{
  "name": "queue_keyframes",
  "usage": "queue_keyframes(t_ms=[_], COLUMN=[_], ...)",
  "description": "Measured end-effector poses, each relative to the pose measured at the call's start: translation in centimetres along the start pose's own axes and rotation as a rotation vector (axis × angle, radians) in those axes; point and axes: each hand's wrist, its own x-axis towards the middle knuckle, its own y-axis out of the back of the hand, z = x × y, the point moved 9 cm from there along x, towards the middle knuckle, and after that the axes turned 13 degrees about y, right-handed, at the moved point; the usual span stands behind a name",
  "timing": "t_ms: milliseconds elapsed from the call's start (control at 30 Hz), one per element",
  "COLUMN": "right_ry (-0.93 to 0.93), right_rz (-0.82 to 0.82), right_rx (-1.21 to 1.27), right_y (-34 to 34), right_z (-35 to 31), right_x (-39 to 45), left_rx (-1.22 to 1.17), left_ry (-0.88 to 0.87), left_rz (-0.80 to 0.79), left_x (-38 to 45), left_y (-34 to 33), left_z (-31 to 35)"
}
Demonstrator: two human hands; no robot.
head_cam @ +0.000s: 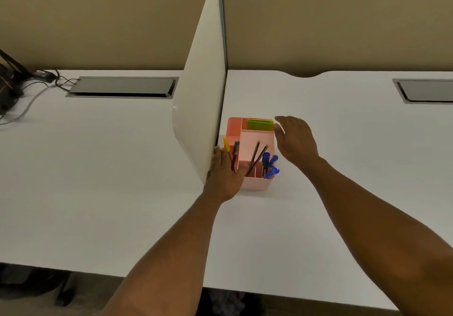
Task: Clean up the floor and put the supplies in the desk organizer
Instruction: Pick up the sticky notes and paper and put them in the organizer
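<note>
While both of my hands flank the pink desk organizer [257,141], it sits on the white desk [318,193], tight against the foot of the white divider panel [203,109]. My left hand [224,173] is at its near-left corner, palm and fingers laid along the side next to the panel, thumb across the near rim. Whether that hand truly grips the wall or only rests on it I cannot tell. My right hand [295,139] is spread, fingers loosely extended, just beside the organizer's right wall and holding nothing; contact with the wall is uncertain. I judge this two-sided placement to be a bracing or squaring of the organizer, not a pick of any single item.

Contents noted: green sticky notes [259,124] upright in the rear compartment; two dark pencils [257,157] leaning across the middle section; blue markers [270,166] standing in the near-right compartment; a yellow pen [226,145] and a black pen [235,154] in the left slot beside my left hand. Upright storage keeps each item retrievable.

Writing: white lettering shows on the dark barrel of one marker, too small to read. No other label is legible.

Floor beneath the desk edge is dim; nothing there can be identified.
</note>
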Motion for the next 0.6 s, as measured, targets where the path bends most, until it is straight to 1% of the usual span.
queue_keyframes(t_ms=[167,233,367,433,533,600], right_ry=[-0.077,-0.088,-0.103,-0.123,-0.199,-0.239], right_rz=[0.059,0.076,0.117,0.108,0.076,0.098], right_rx=[0.019,0.008,-0.04,-0.056,-0.069,-0.114], right_y=[2.3,3.1,4.8,5.1,5.4,6.1], right_z=[-1.7,-3.1,-7.0,-8.6,-10.8,-12.5], right_x=[-6.7,-10.0,-17.0,-20.0,-25.2,-29.2], left_rx=[0.098,0.151,0.238,0.304,0.365,0.381], left_ry=[-0.105,-0.165,-0.26,-0.282,-0.312,-0.348], left_rz=[0.17,0.206,0.175,0.181,0.186,0.201], left_x=[-4.4,-7.0,-12.7,-15.1,-19.3,-22.7], left_y=[2.7,3.2,2.7,2.4,2.0,1.6], left_z=[-0.4,-0.7,-1.8,-2.6,-4.0,-5.0])
